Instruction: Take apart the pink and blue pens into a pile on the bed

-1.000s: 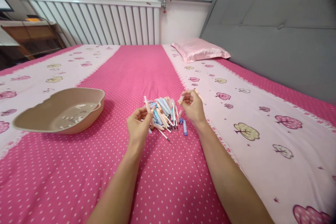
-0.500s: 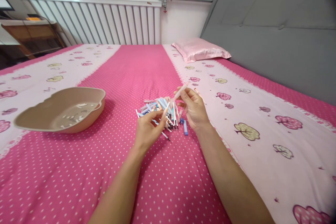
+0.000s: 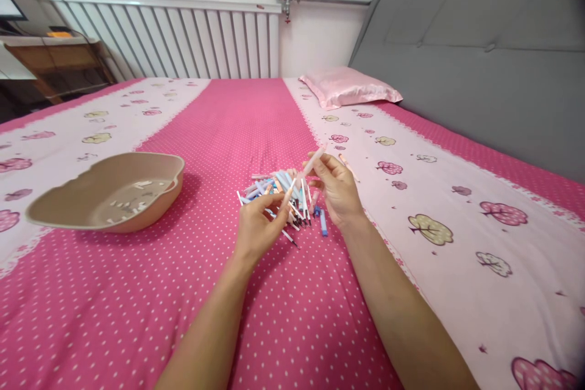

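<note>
In the head view, taking the pile of slim pens and refills (image 3: pixel 284 180) as the clock's centre, the left hand (image 3: pixel 260 218) sits at seven o'clock, thumb and fingers pinched together on a slim pale piece (image 3: pixel 289 191) whose white end slants up toward one o'clock. The right hand (image 3: pixel 339 192) is at three o'clock, its fingers curled and closed with the thumb around a translucent pinkish tube (image 3: pixel 314 160), which also tilts toward one o'clock. Whether either held piece touches the pile beneath cannot be told. The pile lies on the dotted pink band of the bedspread (image 3: pixel 183 298), a jumble of blue, lilac, peach and white sticks, some dark-tipped. A blue tube (image 3: pixel 323 223) rests at its four o'clock edge, and an orange-ended pen (image 3: pixel 348 167) lies just beyond the right hand, at two o'clock. Well apart at nine o'clock stands a tan basin (image 3: pixel 159 210) with small white pieces (image 3: pixel 143 184) on its floor. A pink pillow (image 3: pixel 350 86) lies at one o'clock, a grey headboard (image 3: pixel 484 24) rises at two, and a white radiator (image 3: pixel 173 39) stands at eleven.
</note>
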`<action>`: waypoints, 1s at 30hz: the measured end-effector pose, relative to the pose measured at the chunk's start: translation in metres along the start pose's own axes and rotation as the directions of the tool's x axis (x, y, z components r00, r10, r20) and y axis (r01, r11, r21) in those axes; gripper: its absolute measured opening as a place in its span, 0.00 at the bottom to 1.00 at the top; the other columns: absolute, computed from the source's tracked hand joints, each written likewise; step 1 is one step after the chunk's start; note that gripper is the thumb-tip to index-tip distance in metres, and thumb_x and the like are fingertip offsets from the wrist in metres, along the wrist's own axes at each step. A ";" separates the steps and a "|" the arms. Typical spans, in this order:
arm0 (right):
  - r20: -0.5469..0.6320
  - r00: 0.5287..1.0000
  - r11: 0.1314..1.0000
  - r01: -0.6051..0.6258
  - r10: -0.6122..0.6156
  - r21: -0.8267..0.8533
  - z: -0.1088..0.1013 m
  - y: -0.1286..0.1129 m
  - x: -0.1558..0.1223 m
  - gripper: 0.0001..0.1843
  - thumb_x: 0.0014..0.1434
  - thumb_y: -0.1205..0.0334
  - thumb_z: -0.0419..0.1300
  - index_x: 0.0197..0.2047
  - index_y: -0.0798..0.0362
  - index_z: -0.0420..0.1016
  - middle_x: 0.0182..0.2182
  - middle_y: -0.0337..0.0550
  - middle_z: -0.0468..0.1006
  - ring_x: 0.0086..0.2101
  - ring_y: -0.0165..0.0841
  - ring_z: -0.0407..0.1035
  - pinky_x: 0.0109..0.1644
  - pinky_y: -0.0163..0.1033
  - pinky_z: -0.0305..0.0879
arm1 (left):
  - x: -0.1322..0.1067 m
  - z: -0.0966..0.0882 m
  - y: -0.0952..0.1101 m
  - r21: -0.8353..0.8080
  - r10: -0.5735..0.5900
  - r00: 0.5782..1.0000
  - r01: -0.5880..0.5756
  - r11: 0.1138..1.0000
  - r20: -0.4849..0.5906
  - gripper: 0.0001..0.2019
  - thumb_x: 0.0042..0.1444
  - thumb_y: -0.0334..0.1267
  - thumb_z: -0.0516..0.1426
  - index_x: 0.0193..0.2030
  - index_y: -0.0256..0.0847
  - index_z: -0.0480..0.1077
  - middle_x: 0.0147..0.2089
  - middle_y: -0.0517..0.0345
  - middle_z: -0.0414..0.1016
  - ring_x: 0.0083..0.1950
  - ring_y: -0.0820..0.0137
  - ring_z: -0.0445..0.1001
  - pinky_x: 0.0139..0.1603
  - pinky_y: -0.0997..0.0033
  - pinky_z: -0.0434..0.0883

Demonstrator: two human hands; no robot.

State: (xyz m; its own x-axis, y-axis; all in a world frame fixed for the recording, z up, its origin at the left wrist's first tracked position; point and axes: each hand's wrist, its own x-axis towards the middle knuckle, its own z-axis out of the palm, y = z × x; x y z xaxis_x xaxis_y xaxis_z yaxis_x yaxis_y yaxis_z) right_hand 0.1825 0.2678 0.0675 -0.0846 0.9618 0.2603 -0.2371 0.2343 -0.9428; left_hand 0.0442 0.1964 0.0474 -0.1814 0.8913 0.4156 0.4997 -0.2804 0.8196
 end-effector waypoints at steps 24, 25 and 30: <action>-0.110 0.936 0.123 -0.159 0.334 -0.980 -0.024 0.032 0.004 0.18 0.46 0.47 0.57 0.28 0.53 0.77 0.27 0.50 0.77 0.32 0.41 0.72 0.30 0.38 0.61 | 0.002 -0.001 -0.002 -0.112 -0.118 0.991 0.111 0.987 -0.055 0.11 0.47 0.39 0.59 0.35 0.35 0.75 0.26 0.58 0.75 0.22 0.75 0.71 0.21 0.78 0.68; -0.093 0.937 0.157 -0.152 0.336 -0.976 -0.025 0.033 0.005 0.16 0.46 0.48 0.57 0.24 0.53 0.77 0.24 0.48 0.76 0.30 0.39 0.71 0.28 0.37 0.59 | 0.002 -0.001 -0.002 -0.111 -0.116 0.992 0.110 0.988 -0.053 0.11 0.47 0.39 0.59 0.36 0.35 0.75 0.27 0.58 0.75 0.22 0.75 0.71 0.21 0.78 0.69; -0.021 0.982 0.675 -0.145 0.188 -0.724 -0.025 0.021 0.007 0.19 0.49 0.49 0.57 0.15 0.54 0.68 0.13 0.37 0.64 0.18 0.27 0.61 0.23 0.32 0.52 | 0.002 0.001 -0.002 -0.102 -0.115 0.992 0.110 0.989 -0.045 0.11 0.48 0.40 0.59 0.36 0.35 0.75 0.27 0.56 0.76 0.24 0.74 0.72 0.23 0.77 0.68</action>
State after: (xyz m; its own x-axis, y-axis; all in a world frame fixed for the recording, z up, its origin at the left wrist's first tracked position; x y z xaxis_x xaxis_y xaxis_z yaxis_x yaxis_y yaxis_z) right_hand 0.2014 0.2832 0.0444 -0.1072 0.9915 0.0742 0.5528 0.1214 -0.8244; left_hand 0.0431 0.1991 0.0461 -0.2754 0.9008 0.3356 0.3880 -0.2153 0.8962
